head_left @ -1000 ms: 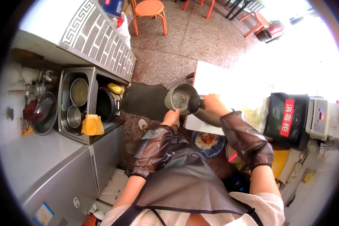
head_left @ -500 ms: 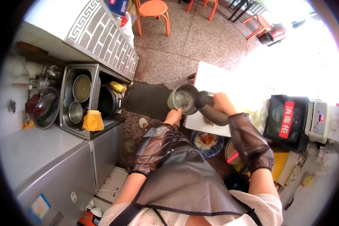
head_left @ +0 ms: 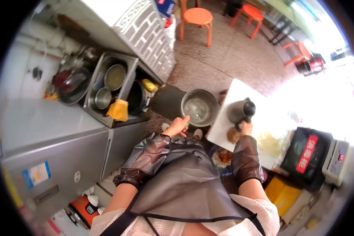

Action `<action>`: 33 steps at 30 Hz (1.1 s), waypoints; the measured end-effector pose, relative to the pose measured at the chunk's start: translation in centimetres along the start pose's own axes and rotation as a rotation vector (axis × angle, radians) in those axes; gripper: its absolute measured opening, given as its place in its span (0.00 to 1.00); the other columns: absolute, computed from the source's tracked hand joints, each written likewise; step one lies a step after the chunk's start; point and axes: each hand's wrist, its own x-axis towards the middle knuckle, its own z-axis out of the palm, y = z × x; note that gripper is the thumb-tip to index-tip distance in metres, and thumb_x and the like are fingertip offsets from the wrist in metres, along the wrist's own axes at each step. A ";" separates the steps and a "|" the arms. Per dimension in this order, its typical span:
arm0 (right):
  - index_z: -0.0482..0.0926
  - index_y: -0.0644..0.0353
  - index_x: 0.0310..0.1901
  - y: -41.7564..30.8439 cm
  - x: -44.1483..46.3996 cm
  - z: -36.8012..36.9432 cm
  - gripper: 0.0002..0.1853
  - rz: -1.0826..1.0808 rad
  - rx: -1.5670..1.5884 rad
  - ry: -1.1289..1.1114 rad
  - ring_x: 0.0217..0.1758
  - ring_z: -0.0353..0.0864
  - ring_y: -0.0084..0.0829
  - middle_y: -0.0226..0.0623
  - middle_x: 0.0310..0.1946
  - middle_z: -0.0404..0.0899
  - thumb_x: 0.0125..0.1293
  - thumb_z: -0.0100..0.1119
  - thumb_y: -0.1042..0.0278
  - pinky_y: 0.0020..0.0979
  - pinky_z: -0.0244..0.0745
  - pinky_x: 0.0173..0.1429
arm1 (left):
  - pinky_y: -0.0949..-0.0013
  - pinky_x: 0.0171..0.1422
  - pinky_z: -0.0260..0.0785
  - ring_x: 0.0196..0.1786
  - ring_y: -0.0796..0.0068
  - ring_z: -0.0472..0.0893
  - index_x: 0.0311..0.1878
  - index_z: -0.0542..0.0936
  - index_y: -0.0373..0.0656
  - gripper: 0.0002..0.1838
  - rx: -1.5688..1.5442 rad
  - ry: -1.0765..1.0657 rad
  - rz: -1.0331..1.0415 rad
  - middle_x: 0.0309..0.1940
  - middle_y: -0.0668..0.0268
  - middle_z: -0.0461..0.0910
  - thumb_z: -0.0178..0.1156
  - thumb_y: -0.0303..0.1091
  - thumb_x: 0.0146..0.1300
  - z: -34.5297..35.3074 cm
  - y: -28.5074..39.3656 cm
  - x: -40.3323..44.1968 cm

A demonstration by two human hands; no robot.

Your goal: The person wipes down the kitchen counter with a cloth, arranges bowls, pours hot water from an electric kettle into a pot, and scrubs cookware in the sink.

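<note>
Just left of the white tabletop [head_left: 219, 129], your left hand [head_left: 177, 128] holds a deep, round, silver-grey metal pot [head_left: 211, 106] above the floor [head_left: 202, 67], its fingers closed around what shows of a greenish handle [head_left: 187, 124]; over the tabletop, your right hand [head_left: 246, 128] has its fingers wrapped round the handle of a dark grey metal kettle [head_left: 235, 113] with a black lid [head_left: 249, 107]; whether the kettle rests on the tabletop or hangs just above it cannot be told from this angle. What has just changed is the kettle's place; half a second ago it overlapped the pot's rim, and now it is apart, over the tabletop; the pot's whole mouth lies open to your view, with what looks like clear liquid at its bottom; this suggests the two vessels no longer work together at this moment, though you have let go of neither. Beside your right hand, at the tabletop's near edge, is a round brown object [head_left: 234, 136], too blurred to name; below that edge sits a blue dish [head_left: 225, 171] of red-topped food [head_left: 224, 157].
</note>
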 end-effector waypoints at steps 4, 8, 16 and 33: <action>0.77 0.65 0.46 3.5 -0.4 1.7 0.23 0.024 -0.012 0.078 0.28 0.79 0.33 0.42 0.33 0.81 0.45 0.62 0.68 0.35 0.75 0.33 | 0.68 0.21 0.76 0.16 0.72 0.73 0.19 0.73 0.29 0.37 -0.028 0.092 -0.008 0.16 0.63 0.71 0.52 0.63 0.62 -5.1 1.3 -5.3; 0.71 0.63 0.59 -1.5 -3.8 -1.1 0.33 0.074 0.001 -0.158 0.44 0.80 0.39 0.44 0.43 0.81 0.52 0.68 0.59 0.42 0.74 0.53 | 0.67 0.23 0.77 0.17 0.74 0.73 0.15 0.71 0.35 0.35 -0.072 0.187 0.077 0.15 0.64 0.69 0.54 0.62 0.61 -10.4 2.5 -10.6; 0.75 0.66 0.40 -20.2 -16.4 15.7 0.10 -0.486 -0.006 -0.206 0.40 0.73 0.28 0.39 0.37 0.74 0.63 0.59 0.68 0.30 0.70 0.46 | 0.66 0.22 0.77 0.18 0.74 0.73 0.19 0.73 0.36 0.34 -0.448 0.423 0.230 0.14 0.65 0.70 0.51 0.62 0.63 -21.8 0.2 -16.1; 0.73 0.56 0.48 -85.6 -62.9 72.7 0.17 -2.424 0.445 -0.488 0.53 0.68 0.41 0.41 0.50 0.70 0.53 0.55 0.71 0.40 0.65 0.55 | 0.67 0.22 0.74 0.18 0.72 0.73 0.23 0.74 0.37 0.32 -1.053 0.875 0.131 0.17 0.64 0.70 0.49 0.61 0.65 -31.6 3.1 -18.3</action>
